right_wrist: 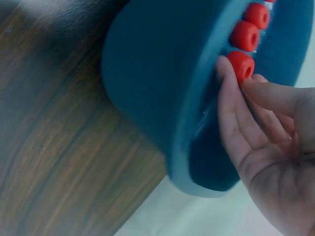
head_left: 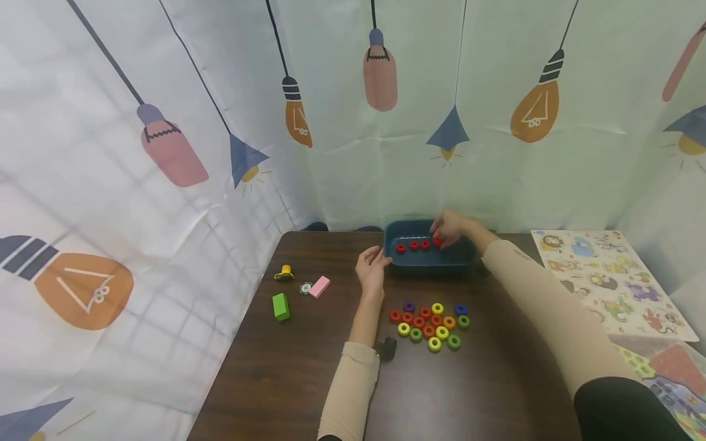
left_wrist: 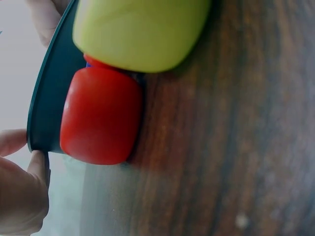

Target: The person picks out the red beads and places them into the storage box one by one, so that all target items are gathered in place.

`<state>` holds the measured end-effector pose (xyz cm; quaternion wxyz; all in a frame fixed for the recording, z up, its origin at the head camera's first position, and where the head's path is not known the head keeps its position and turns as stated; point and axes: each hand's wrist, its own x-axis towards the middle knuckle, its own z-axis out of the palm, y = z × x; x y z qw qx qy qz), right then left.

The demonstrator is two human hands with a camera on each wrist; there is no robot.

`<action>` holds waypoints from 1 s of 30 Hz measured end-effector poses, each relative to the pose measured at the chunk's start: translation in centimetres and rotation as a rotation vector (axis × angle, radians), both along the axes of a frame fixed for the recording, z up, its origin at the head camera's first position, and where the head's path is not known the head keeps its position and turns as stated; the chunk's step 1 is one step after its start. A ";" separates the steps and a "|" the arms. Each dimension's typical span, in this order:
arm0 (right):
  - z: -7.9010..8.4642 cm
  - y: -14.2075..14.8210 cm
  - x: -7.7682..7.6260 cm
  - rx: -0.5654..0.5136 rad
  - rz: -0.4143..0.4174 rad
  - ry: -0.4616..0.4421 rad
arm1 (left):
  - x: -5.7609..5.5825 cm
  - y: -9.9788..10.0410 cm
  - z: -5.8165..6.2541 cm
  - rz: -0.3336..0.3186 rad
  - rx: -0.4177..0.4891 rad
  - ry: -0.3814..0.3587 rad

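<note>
A dark blue plastic bin stands at the back of the table, with red ring-shaped beads lined up in a row inside. My right hand reaches into it and pinches a red bead between thumb and fingers, at the right end of the row. At the bin's near left corner, my left hand grips the rim between thumb and finger, also seen in the left wrist view. Loose beads in red, yellow, green, orange, purple and blue lie on the table in front of the bin.
On the left of the table are a green block, a pink block, a round chip and a small yellow-and-black item. An animal sticker sheet lies at the right. A patterned curtain hangs behind.
</note>
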<state>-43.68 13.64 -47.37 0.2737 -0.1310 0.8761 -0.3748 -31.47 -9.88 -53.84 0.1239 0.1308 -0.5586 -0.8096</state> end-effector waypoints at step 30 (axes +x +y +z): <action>1.9 -1.4 12.8 -0.050 0.279 0.298 | -0.2 -0.1 -0.2 0.000 0.003 -0.003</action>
